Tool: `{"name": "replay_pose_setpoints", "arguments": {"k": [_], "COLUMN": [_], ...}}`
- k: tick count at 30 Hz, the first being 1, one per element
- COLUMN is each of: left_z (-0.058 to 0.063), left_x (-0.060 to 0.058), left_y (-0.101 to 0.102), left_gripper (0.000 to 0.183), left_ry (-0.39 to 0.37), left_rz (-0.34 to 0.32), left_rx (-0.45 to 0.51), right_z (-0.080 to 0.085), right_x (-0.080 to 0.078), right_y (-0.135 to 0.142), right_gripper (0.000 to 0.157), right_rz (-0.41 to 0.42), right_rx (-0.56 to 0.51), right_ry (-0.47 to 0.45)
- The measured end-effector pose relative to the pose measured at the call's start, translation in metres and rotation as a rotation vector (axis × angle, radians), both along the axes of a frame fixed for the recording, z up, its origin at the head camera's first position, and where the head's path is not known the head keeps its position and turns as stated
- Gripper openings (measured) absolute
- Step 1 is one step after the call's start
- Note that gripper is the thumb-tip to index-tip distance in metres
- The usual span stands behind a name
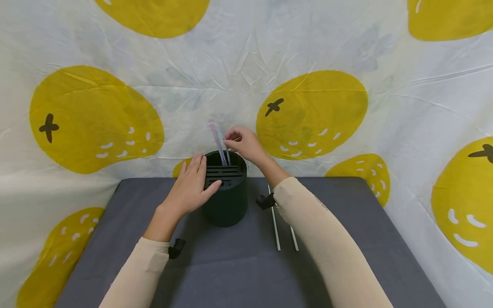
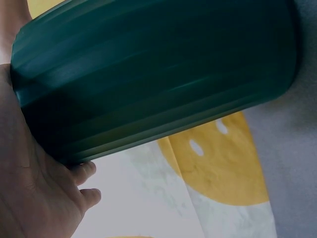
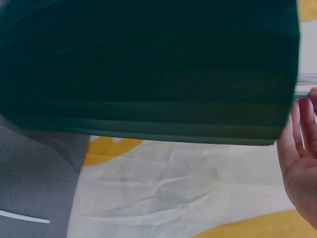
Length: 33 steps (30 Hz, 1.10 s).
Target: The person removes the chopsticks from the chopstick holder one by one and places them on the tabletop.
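A dark green cylindrical holder (image 1: 224, 205) with a slotted top stands near the table's back edge. My left hand (image 1: 190, 184) rests against its left rim, fingers extended and thumb lying over the slotted top. In the left wrist view that hand (image 2: 34, 168) lies along the upper end of the holder (image 2: 158, 64). Two thin translucent sticks (image 1: 218, 143) rise from the open rear compartment. My right hand (image 1: 246, 144) pinches the right-hand stick between thumb and fingertips. From the right wrist view, the hand (image 3: 302, 168) is at the holder's mouth; its fingertips are partly cut off.
Two slim white sticks (image 1: 276, 233) lie on the grey table (image 1: 227, 265) to the right of the holder, partly under the right forearm. A white cloth with yellow fruit prints (image 1: 312, 113) hangs right behind the table.
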<state>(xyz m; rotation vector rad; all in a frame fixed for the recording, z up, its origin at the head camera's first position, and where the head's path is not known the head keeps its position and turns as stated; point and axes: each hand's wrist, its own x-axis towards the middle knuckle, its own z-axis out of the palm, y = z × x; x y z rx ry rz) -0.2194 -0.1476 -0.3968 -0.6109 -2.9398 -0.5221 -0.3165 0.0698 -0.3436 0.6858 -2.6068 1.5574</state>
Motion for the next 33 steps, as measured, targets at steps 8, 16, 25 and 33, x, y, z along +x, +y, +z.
{"name": "replay_pose_setpoints", "arguments": {"k": [8, 16, 25, 33], "left_z": [0.0, 0.0, -0.001, -0.003], "left_x": [-0.001, -0.002, -0.002, -0.003], "left_y": [0.0, 0.0, 0.001, 0.002], "left_gripper": [0.098, 0.099, 0.099, 0.099], "left_ry": [-0.006, 0.004, 0.004, 0.001], "left_rz": [0.003, -0.003, -0.008, -0.014], "left_rx": [0.002, 0.014, 0.002, 0.001], "right_z": [0.012, 0.034, 0.058, 0.064], "right_x": [0.008, 0.017, 0.031, 0.04], "right_y": [0.007, 0.02, 0.044, 0.071], "right_gripper": [0.013, 0.015, 0.014, 0.008], "right_rz": [-0.012, -0.078, -0.094, -0.123], "right_rx": [-0.154, -0.429, -0.588, -0.651], "right_ry": [0.106, 0.263, 0.308, 0.301]}}
